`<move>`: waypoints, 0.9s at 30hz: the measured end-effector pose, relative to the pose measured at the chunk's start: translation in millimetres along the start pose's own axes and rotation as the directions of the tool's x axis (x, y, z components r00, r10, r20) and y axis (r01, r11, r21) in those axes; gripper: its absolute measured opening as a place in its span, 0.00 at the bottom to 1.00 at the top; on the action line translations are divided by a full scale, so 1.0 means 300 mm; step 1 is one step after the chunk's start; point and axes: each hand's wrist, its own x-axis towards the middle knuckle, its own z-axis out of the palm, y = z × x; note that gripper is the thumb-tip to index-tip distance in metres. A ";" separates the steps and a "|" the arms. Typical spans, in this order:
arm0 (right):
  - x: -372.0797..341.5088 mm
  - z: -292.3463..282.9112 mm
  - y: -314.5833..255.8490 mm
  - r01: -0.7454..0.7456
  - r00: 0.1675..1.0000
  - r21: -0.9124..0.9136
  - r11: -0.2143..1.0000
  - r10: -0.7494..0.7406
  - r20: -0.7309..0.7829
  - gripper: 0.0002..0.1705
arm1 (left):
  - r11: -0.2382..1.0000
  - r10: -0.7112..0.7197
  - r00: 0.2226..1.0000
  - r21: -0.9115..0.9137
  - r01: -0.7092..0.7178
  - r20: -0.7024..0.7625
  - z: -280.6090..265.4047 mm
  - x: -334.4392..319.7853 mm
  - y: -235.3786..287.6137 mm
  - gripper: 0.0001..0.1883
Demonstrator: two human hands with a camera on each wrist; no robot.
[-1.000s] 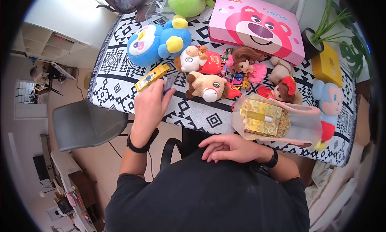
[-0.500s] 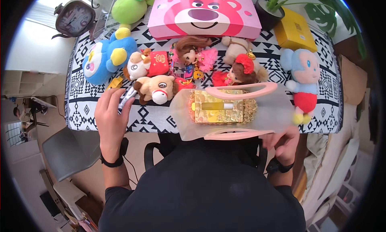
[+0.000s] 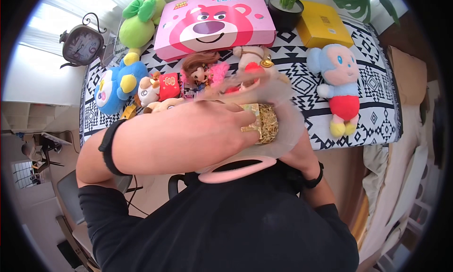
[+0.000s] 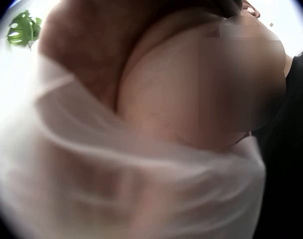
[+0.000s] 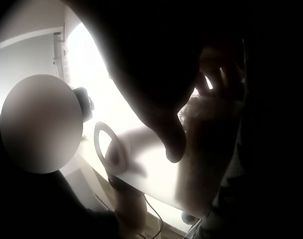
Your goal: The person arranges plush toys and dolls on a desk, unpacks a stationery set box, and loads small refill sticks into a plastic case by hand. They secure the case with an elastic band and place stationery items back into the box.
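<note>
A translucent bag [image 3: 295, 114] with a pink handle [image 3: 237, 170] is tilted toward the body in the head view. Inside show a patterned gold box [image 3: 257, 112] and shredded filling [image 3: 269, 125]. My left hand [image 3: 222, 130] reaches across into the bag mouth, over the box; its fingertips are hidden, so any grip cannot be told. In the left wrist view the bag film [image 4: 141, 199] is blurred below that hand. My right hand [image 3: 299, 151] holds the bag's far side, with its thumb [image 5: 175, 144] against the film in the right wrist view.
Behind the bag lie a doll [image 3: 202, 74], a cow plush [image 3: 150, 90] and a blue penguin plush [image 3: 111, 90]. At the back are a pink bear box [image 3: 214, 24], a potted plant [image 3: 285, 8] and a yellow box [image 3: 324, 24]. A blue plush [image 3: 343, 83] lies right.
My left hand has moved right from beside the yellow item, where it held a small silver object, into the bag. My right hand has come onto the bag, which is now tilted.
</note>
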 end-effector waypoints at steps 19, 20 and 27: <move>0.022 0.002 -0.047 0.142 0.990 -0.121 0.982 -0.138 0.038 0.61 | 0.912 0.089 0.990 0.409 -0.037 -0.110 0.064 0.077 0.031 0.12; 0.015 -0.001 -0.044 0.184 0.983 -0.146 0.972 -0.184 0.012 0.56 | 0.909 0.097 0.989 0.414 -0.043 -0.108 0.035 0.055 0.048 0.12; -0.024 -0.045 -0.053 0.197 0.976 -0.105 0.975 -0.204 -0.070 0.43 | 0.977 0.080 0.634 0.186 0.103 -0.769 -0.010 -0.143 0.091 0.12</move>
